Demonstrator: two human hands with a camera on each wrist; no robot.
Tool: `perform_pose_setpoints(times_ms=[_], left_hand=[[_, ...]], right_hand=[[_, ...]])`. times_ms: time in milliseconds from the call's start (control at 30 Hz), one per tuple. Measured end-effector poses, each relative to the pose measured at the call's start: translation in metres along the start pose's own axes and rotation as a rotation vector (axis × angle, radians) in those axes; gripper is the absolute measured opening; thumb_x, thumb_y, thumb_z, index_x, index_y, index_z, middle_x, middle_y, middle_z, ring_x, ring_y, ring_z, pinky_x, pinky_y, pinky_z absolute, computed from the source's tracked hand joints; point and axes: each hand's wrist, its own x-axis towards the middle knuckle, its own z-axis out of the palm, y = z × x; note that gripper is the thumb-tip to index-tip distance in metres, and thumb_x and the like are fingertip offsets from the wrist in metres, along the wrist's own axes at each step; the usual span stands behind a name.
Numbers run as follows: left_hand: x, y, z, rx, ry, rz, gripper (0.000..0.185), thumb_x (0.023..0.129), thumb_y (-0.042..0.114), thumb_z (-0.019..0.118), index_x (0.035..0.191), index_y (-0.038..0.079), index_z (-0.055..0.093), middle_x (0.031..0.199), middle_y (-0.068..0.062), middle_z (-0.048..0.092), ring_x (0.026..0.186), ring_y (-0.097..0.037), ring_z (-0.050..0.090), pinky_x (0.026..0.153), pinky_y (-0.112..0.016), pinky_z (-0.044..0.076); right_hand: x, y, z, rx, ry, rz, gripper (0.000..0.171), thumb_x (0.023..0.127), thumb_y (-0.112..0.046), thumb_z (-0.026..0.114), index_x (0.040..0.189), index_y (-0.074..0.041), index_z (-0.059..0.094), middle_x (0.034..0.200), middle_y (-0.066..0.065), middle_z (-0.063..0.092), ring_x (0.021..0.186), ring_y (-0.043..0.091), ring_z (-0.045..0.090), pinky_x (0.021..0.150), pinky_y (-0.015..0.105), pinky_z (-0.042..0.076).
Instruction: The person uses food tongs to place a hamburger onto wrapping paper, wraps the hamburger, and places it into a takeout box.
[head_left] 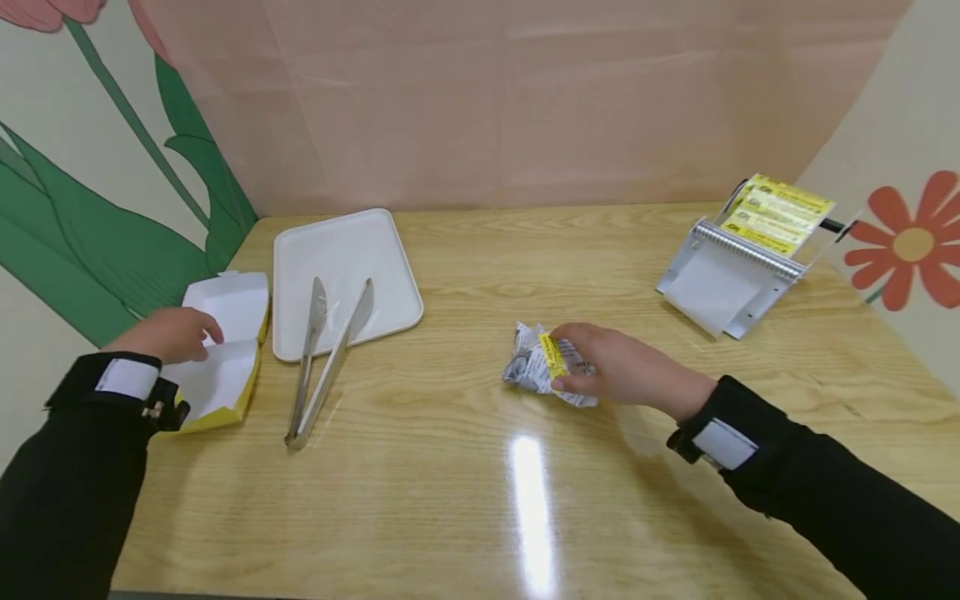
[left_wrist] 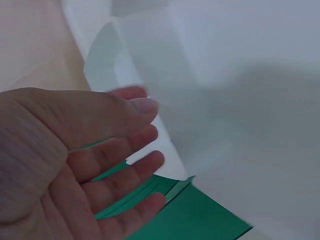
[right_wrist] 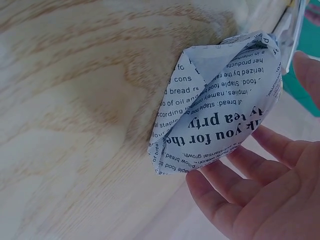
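Bare bench [head_left: 465, 492] lies open along the front edge and middle, while tongs [head_left: 322, 358] and tray [head_left: 341, 279] crowd the left side beside the box [head_left: 225, 350], and a dispenser [head_left: 738, 267] blocks the back right corner.

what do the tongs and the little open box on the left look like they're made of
Long silver tongs: likely polished metal, since they gleam grey. Open yellow-and-white box: probably thin matte cardboard, with creased folds and flaps; the left hand rests on it.
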Motion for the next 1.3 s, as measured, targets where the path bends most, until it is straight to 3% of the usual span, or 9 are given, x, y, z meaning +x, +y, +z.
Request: perform_pose_setpoints(times_ms=[167, 400, 600, 1067, 1300], left_hand=[[0.007, -0.001, 0.008, 0.033, 0.024, -0.022, 0.024, 0.083, -0.002, 0.066, 0.105, -0.010, 0.057, 0.095, -0.027, 0.062, 0.079, -0.034, 0.055, 0.069, -0.045, 0.048], [0.015, 0.000, 0.018, 0.110, 0.038, 0.008, 0.021, 0.082, -0.004, 0.064, 0.102, -0.012, 0.062, 0.091, -0.023, 0.064, 0.074, -0.028, 0.055, 0.068, -0.042, 0.048], [0.016, 0.000, 0.021, 0.117, 0.044, 0.004, 0.011, 0.084, -0.003, 0.063, 0.094, -0.008, 0.065, 0.080, -0.014, 0.064, 0.070, -0.025, 0.052, 0.066, -0.039, 0.046], [0.013, 0.007, 0.009, 0.135, 0.100, 0.012, 0.013, 0.082, -0.001, 0.071, 0.092, -0.008, 0.069, 0.085, -0.019, 0.066, 0.071, -0.025, 0.055, 0.071, -0.045, 0.049], [0.006, 0.014, -0.011, 0.171, 0.164, 0.040, 0.010, 0.082, -0.002, 0.070, 0.090, -0.007, 0.069, 0.084, -0.020, 0.067, 0.069, -0.025, 0.054, 0.069, -0.045, 0.048]], right_hand=[[-0.001, 0.000, 0.000, 0.013, -0.002, 0.006, 0.063, 0.089, -0.035, 0.071, 0.135, 0.002, 0.048, 0.131, 0.023, 0.055, 0.116, 0.035, 0.055, 0.095, 0.052, 0.044], [-0.001, 0.000, 0.000, 0.019, -0.013, 0.025, 0.063, 0.090, -0.037, 0.069, 0.135, 0.001, 0.048, 0.133, 0.022, 0.054, 0.119, 0.035, 0.054, 0.097, 0.053, 0.043], [-0.001, 0.000, 0.001, 0.017, -0.016, 0.028, 0.063, 0.090, -0.036, 0.070, 0.136, 0.000, 0.047, 0.133, 0.022, 0.053, 0.120, 0.036, 0.053, 0.098, 0.053, 0.043], [-0.001, -0.001, 0.001, -0.008, -0.002, 0.032, 0.064, 0.086, -0.029, 0.075, 0.136, 0.000, 0.046, 0.132, 0.022, 0.054, 0.114, 0.031, 0.056, 0.094, 0.051, 0.045], [-0.002, 0.000, 0.002, -0.007, 0.004, 0.029, 0.064, 0.086, -0.029, 0.076, 0.136, 0.000, 0.047, 0.132, 0.022, 0.054, 0.114, 0.031, 0.056, 0.094, 0.050, 0.045]])
